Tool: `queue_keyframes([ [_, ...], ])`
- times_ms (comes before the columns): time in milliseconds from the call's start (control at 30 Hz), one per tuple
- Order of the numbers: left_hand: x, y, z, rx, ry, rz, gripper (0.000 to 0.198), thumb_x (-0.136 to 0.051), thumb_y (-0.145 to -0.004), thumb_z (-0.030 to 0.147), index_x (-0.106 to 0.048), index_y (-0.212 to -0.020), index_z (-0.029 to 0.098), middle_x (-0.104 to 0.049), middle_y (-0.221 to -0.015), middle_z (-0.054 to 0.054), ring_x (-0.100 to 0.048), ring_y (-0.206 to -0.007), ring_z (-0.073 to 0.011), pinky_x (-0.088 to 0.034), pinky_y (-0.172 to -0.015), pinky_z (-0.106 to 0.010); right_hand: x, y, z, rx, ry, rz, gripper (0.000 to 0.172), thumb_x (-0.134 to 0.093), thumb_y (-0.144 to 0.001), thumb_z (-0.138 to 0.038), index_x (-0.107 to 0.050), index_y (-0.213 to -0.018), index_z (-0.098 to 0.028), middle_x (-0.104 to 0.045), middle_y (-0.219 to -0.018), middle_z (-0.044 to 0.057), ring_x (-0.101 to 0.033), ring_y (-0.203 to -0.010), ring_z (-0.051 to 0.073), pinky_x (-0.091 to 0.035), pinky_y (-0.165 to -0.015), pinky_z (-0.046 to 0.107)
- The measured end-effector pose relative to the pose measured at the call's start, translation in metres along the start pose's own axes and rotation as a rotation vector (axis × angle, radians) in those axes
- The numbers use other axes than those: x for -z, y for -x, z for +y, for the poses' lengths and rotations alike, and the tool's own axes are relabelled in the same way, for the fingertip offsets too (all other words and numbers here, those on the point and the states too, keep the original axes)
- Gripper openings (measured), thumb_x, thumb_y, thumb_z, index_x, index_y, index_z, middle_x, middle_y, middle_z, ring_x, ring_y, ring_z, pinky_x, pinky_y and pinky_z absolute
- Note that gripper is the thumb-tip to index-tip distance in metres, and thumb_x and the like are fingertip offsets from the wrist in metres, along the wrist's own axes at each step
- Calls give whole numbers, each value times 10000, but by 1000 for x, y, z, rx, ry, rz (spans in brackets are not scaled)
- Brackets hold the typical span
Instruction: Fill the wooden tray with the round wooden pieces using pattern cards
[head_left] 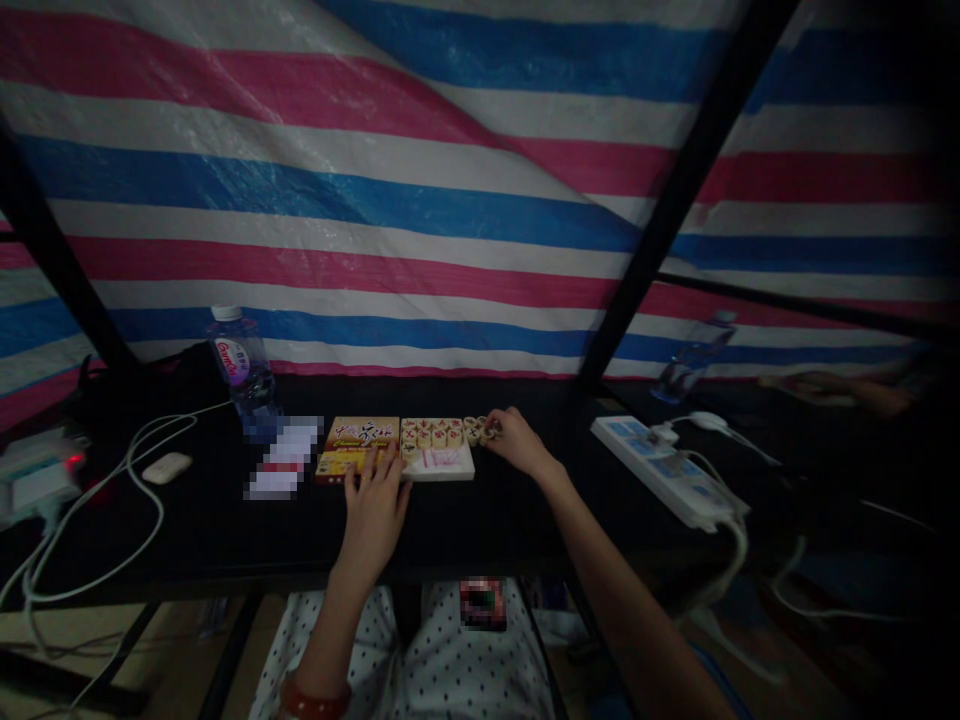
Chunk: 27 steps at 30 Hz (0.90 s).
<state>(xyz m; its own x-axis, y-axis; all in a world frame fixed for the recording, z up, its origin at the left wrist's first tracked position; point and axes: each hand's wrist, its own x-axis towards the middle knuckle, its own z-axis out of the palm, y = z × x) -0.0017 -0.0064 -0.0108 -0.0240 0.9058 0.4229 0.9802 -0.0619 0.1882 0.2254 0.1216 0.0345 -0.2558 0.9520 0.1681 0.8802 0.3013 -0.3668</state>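
Note:
My left hand [375,505] lies with its fingers spread over the lower part of a brown and yellow Chinese chess box [352,440] and the near edge of the tray beside it. In the white tray [450,468], round Chinese chess pieces [433,432] stand in rows, their characters facing up. A few more wooden pieces [473,428] sit just past the tray's right end. There my right hand [517,440] is closed, its fingertips pinching a chess piece [491,428] at the right of the group. The fingers partly cover that piece.
A plastic bottle [247,375] and a blurred-out card [286,458] are left of the box. Farther left lie a white earbud case [167,468] and looping cables [154,530]. A power strip [660,475] is to the right. Another person's hand [817,383] shows at far right.

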Motion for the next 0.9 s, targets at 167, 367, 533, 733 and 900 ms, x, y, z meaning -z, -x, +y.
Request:
queue_keyframes([
  [167, -2, 0, -1, 0, -4, 8, 316, -408, -914, 261, -528, -1204, 218, -428, -1430, -62, -321, -1346, -294, -276, -1051, -557, 12, -16, 7, 90, 184, -99, 717, -751, -558, -158, -520, -1236, -177, -471, -1238, 145, -439, -1137, 304, -379, -905, 377],
  [367, -2, 1, -1, -8, 4, 19, 318, -405, -915, 257, -525, -1207, 219, -414, -1440, -58, -316, -1348, -293, -272, -1053, -559, 26, -42, 6, 89, 267, -365, 769, -795, -546, -269, -531, -1265, -205, -399, -1377, 149, -301, -1296, 353, -305, -1005, 455],
  [533, -2, 1, -1, -3, 8, 11, 317, -405, -914, 253, -524, -1207, 226, -412, -1442, -49, -319, -1347, -289, -268, -1051, -572, 32, -33, -16, 109, 290, -246, 673, -769, -578, -237, -564, -1217, -177, -490, -1286, 153, -415, -1200, 335, -364, -942, 417],
  [733, 0, 1, 0, -7, 3, 11, 340, -393, -915, 239, -506, -1235, 222, -398, -1450, -45, -316, -1347, -296, -257, -1056, -573, 17, 0, -74, 358, -10, -208, 274, -572, -728, -120, -636, -981, -203, -661, -903, 34, -595, -832, 167, -392, -710, 240],
  [900, -3, 1, -1, -3, 22, 36, 452, -398, -908, 222, -377, -1360, 200, -425, -1431, -90, -314, -1352, -278, -242, -1068, -560, -12, 8, -106, 330, -17, -196, 136, -606, -735, -224, -616, -867, -195, -667, -848, 25, -601, -770, 159, -351, -623, 227],
])
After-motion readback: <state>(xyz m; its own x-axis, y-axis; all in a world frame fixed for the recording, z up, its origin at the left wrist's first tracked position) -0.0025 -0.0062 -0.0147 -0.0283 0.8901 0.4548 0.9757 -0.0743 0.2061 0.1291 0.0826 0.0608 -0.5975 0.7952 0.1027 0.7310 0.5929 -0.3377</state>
